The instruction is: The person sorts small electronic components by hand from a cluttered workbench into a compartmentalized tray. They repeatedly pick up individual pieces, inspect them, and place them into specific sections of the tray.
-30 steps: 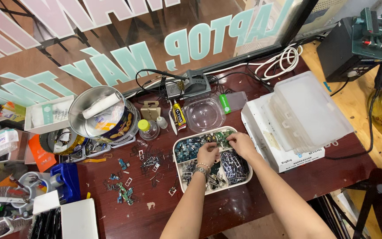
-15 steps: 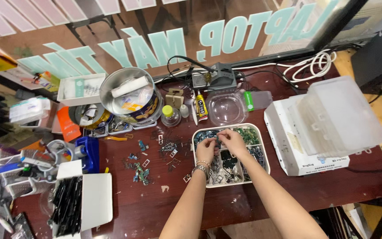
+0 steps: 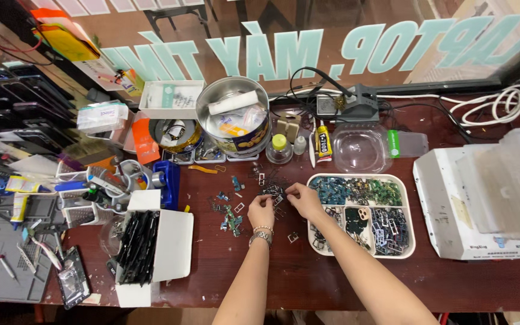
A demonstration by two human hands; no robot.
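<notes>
The left hand [image 3: 261, 212] and right hand [image 3: 301, 200] meet over a pile of small parts [image 3: 274, 190] on the table [image 3: 308, 283]; a compartment tray [image 3: 408, 250] lies just right of them; an open box [image 3: 170, 241] sits left; a round tin [image 3: 233, 117] stands behind.

The scene was brightly and evenly lit, seemingly by daylight through the glass window [image 3: 332, 42] at the far edge. Shadows on the dark red surface [image 3: 308, 277] were soft and short. Pale glare sat on the clear plastic container [image 3: 360, 148] and the metal tin [image 3: 233, 117]. Small parts looked sharp at centre; the wide lens bent the frame's edges, and the white box [image 3: 470, 210] at right looked slightly smeared.
</notes>
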